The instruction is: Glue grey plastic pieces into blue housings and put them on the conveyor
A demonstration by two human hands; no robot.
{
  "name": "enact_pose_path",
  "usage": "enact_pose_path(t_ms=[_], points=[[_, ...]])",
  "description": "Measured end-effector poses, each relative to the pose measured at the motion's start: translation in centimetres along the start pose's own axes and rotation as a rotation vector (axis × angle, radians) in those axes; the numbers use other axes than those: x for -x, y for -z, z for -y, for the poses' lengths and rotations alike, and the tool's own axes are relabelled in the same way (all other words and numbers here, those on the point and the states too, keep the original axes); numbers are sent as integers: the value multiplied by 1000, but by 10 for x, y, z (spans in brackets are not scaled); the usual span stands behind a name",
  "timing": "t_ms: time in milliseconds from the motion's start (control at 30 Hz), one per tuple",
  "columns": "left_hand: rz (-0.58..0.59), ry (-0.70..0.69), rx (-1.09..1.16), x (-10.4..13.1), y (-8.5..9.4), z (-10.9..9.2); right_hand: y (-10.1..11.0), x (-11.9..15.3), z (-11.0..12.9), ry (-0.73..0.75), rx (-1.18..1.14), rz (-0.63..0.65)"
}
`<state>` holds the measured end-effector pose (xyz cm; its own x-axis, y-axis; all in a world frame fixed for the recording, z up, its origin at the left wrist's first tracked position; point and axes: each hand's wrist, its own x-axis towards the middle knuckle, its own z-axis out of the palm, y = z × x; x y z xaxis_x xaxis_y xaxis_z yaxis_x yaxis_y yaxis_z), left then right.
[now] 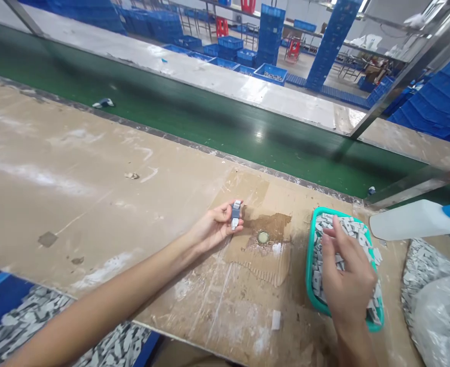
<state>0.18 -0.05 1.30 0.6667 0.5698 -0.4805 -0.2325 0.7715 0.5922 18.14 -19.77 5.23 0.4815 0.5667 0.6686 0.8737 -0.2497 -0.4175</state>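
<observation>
My left hand holds a small part between thumb and fingers; it is dark blue in the middle with pale grey ends. My right hand is over a turquoise basket heaped with small grey plastic pieces. Its thumb and fingertips come close together above the pieces; whatever may be between them is too small to make out. Between the hands, a small round metal cap lies on a damp-stained cardboard patch.
A white bottle with a blue cap lies right of the basket, near a clear bag of grey pieces. Beyond the table runs a green conveyor belt carrying a small part. A blue crate of pieces stands at lower left.
</observation>
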Motion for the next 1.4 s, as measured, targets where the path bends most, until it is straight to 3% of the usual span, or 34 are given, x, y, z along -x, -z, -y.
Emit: enact_pose_path(t_ms=[100,200,300,400,567,667,767,900,1033,1200,1400], points=[[-30,-33,-145,-16,-9,-17,-7,5,-9,-11,-19,-56],[-98,-225,-457,-60,-18,-46,-7,10,-11,-4,-74,-116],[-386,-469,-833,-119,-28,-79,-5,13,-9,7,-127,-153],[-520,-563,-975,-166,-36,-104,-7,14,-7,15,-186,-149],[-617,-658,-1131,-198,-38,-117,-11,11,-6,-61,-232,-115],[-661,-719,-1215,-197,-39,-113,-4,6,-10,-138,-205,-143],[-665,-762,-1272,-177,-39,-103,11,1,-24,-173,-97,-136],[-544,-824,-1366,-126,-30,-74,24,0,-48,-210,54,66],[-481,-795,-1280,-87,-5,-48,16,1,-55,-238,143,298],[-509,-778,-1033,-87,18,-44,-6,-13,-52,-190,323,484],[-461,-777,-923,-94,29,-48,-32,-31,-55,-159,328,492]])
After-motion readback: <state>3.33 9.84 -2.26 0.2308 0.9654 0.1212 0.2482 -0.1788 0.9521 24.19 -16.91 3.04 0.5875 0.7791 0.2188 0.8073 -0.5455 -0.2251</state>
